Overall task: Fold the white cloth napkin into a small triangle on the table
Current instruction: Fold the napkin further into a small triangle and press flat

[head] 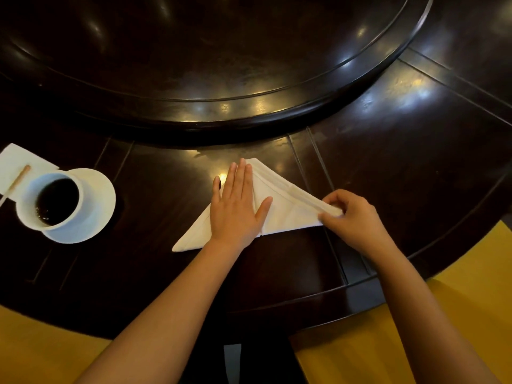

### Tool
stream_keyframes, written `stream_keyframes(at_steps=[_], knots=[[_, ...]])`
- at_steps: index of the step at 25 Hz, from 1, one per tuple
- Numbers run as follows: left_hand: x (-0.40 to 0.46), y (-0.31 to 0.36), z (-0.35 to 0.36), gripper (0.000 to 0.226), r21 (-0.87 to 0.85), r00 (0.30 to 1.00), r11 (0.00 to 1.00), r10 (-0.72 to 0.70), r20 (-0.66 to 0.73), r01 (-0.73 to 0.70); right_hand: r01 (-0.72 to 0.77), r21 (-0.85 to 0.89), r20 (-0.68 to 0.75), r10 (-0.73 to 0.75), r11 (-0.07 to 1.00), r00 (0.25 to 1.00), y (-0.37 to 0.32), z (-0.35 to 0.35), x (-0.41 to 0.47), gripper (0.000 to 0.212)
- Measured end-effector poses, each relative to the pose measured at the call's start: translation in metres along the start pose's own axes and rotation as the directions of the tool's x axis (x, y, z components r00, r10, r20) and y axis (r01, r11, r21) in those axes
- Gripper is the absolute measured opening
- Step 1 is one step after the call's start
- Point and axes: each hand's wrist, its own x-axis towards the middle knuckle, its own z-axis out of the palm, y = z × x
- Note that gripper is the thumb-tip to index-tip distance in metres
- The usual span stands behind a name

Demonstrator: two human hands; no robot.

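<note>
A white cloth napkin lies on the dark wooden table folded into a wide triangle, its apex pointing away from me. My left hand lies flat on the napkin's middle, fingers together, palm down. My right hand pinches the napkin's right corner between thumb and fingers and lifts that corner slightly off the table. The left corner of the napkin rests flat near the table's front.
At the left a white cup of dark liquid stands on a white saucer, beside a white paper napkin with a wooden stick. A large raised turntable fills the far side. Yellow seat cushions flank the near edge.
</note>
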Motion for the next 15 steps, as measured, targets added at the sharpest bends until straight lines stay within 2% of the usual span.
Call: stream_keyframes(at_steps=[2, 3, 4, 5, 6, 7, 8, 9, 10, 12, 15], knots=[[-0.001, 0.006, -0.007, 0.082, -0.119, 1.000, 0.993, -0.003, 0.028, 0.006, 0.042, 0.127, -0.134, -0.025, 0.991, 0.991, -0.006, -0.003, -0.006, 0.014], [-0.001, 0.007, -0.017, 0.078, -0.279, 0.999, 0.960, -0.005, 0.039, 0.016, 0.064, 0.173, -0.187, -0.031, 0.983, 0.982, -0.009, -0.003, -0.008, 0.015], [0.001, 0.005, -0.030, 0.070, -0.475, 0.998, 0.879, -0.027, 0.048, 0.047, 0.086, 0.200, -0.230, -0.039, 0.976, 0.972, -0.012, -0.004, -0.009, 0.015], [0.002, -0.001, -0.046, 0.060, -0.650, 0.997, 0.756, -0.077, 0.019, 0.071, 0.109, 0.213, -0.264, -0.050, 0.971, 0.963, -0.015, -0.005, -0.009, 0.015], [0.005, -0.011, -0.061, 0.052, -0.754, 0.989, 0.649, -0.147, -0.001, 0.096, 0.133, 0.219, -0.287, -0.067, 0.966, 0.956, -0.017, -0.006, -0.008, 0.015], [0.009, -0.022, -0.076, 0.051, -0.823, 0.978, 0.549, -0.204, 0.036, 0.145, 0.164, 0.221, -0.303, -0.092, 0.962, 0.949, -0.021, -0.007, -0.007, 0.015], [0.014, -0.034, -0.089, 0.058, -0.867, 0.968, 0.444, -0.208, 0.144, 0.224, 0.199, 0.214, -0.313, -0.126, 0.956, 0.941, -0.024, -0.008, -0.005, 0.016], [0.020, -0.043, -0.099, 0.066, -0.878, 0.946, 0.354, -0.151, 0.286, 0.322, 0.234, 0.201, -0.317, -0.163, 0.951, 0.934, -0.028, -0.008, -0.004, 0.017], [0.026, -0.049, -0.105, 0.071, -0.857, 0.908, 0.306, -0.073, 0.413, 0.415, 0.264, 0.186, -0.318, -0.196, 0.946, 0.928, -0.031, -0.008, -0.003, 0.018], [0.037, -0.052, -0.104, 0.074, -0.794, 0.831, 0.321, 0.036, 0.555, 0.516, 0.311, 0.151, -0.323, -0.251, 0.938, 0.913, -0.038, -0.006, -0.002, 0.019], [0.051, -0.050, -0.096, 0.073, -0.751, 0.787, 0.363, 0.070, 0.613, 0.552, 0.398, 0.081, -0.332, -0.352, 0.914, 0.875, -0.046, 0.000, -0.004, 0.020]])
